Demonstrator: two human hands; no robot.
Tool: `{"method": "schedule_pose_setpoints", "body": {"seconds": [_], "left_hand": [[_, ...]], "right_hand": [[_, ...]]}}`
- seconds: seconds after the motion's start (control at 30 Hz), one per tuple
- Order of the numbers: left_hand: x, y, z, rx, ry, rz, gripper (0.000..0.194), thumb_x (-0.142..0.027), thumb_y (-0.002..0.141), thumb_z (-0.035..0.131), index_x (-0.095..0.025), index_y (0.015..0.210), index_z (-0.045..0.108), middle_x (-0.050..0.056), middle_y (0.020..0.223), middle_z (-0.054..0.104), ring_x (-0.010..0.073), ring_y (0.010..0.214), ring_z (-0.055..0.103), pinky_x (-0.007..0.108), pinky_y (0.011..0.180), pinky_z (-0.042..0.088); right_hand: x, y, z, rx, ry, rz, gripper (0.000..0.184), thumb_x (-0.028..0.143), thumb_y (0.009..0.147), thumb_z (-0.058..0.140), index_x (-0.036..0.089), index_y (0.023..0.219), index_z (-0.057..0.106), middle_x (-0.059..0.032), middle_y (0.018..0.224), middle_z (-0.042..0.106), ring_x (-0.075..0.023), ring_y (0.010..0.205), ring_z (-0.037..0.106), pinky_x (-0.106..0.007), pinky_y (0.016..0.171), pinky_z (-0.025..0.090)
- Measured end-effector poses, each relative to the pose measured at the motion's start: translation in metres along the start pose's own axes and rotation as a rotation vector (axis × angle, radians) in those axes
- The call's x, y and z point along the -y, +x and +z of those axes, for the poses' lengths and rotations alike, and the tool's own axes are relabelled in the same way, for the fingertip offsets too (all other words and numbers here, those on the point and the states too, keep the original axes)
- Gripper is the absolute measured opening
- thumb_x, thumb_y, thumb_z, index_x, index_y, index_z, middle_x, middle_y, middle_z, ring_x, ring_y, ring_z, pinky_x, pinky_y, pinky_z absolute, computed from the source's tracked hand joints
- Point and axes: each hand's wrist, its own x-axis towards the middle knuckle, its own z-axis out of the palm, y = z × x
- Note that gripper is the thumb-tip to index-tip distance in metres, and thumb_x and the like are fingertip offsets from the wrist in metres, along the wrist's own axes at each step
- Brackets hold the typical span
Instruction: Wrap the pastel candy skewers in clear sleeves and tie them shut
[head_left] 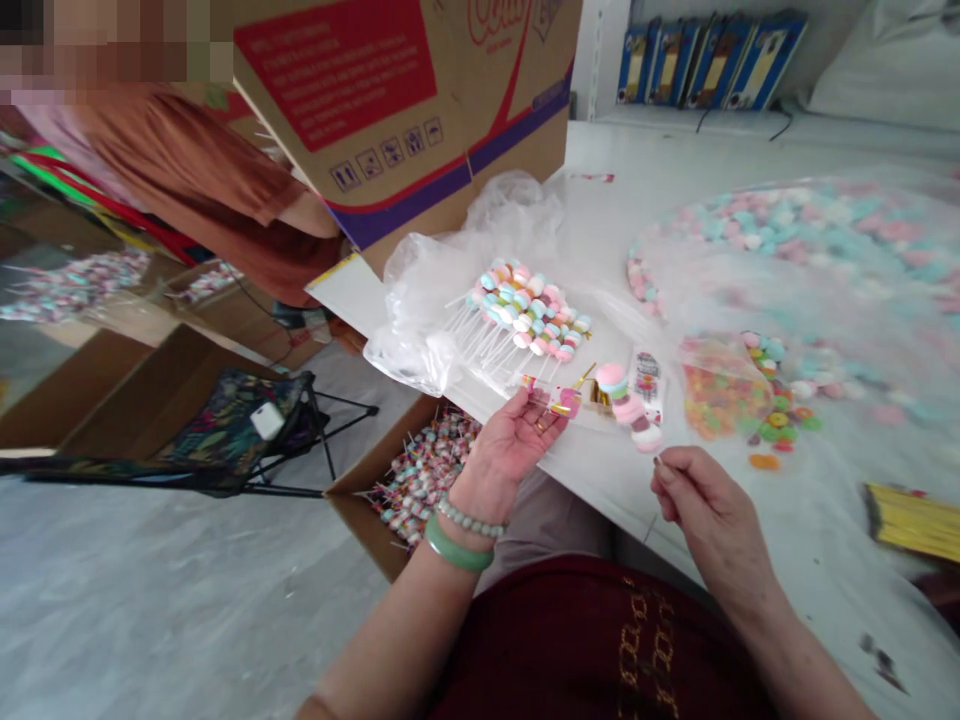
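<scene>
My left hand point(514, 440) is palm up at the table's edge, fingers curled on a small printed plastic wrapper point(555, 397) with a gold twist tie. My right hand point(694, 495) pinches the lower end of a thin stick that carries a marshmallow skewer point(628, 405) of pink, white and blue pieces, held just right of the wrapper. A pile of finished marshmallow skewers point(525, 310) lies on clear plastic film just beyond my left hand.
A white table point(795, 540) holds loose marshmallows point(787, 225) under plastic, a bag of coloured gummies point(720, 395) and gold ties point(911, 520). A printed carton point(420, 110) stands at the back. A floor box point(420, 475) holds wrapped skewers. Another person point(210, 180) sits left.
</scene>
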Motion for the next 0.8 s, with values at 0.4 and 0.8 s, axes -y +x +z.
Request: {"method": "schedule_pose_setpoints", "body": {"seconds": [0.4, 0.8], "left_hand": [[-0.009, -0.005, -0.002, 0.081, -0.108, -0.015, 0.017, -0.019, 0.092, 0.05, -0.015, 0.083, 0.063, 0.003, 0.071, 0.068, 0.0166, 0.072, 0.068, 0.038, 0.078, 0.056], [-0.009, -0.005, 0.001, 0.072, -0.076, 0.084, 0.018, -0.019, 0.092, 0.048, -0.016, 0.083, 0.063, 0.003, 0.072, 0.068, 0.0171, 0.074, 0.068, 0.036, 0.076, 0.056]], "right_hand": [[-0.007, -0.008, 0.014, -0.138, -0.56, -0.496, 0.017, 0.021, 0.093, 0.04, 0.023, 0.084, 0.054, -0.0014, 0.07, 0.061, -0.0158, 0.063, 0.059, -0.027, 0.061, 0.043], [-0.014, -0.011, 0.012, -0.137, -0.635, -0.508, 0.017, 0.018, 0.092, 0.042, 0.021, 0.092, 0.058, -0.0058, 0.081, 0.066, -0.0191, 0.074, 0.063, -0.029, 0.067, 0.045]]}}
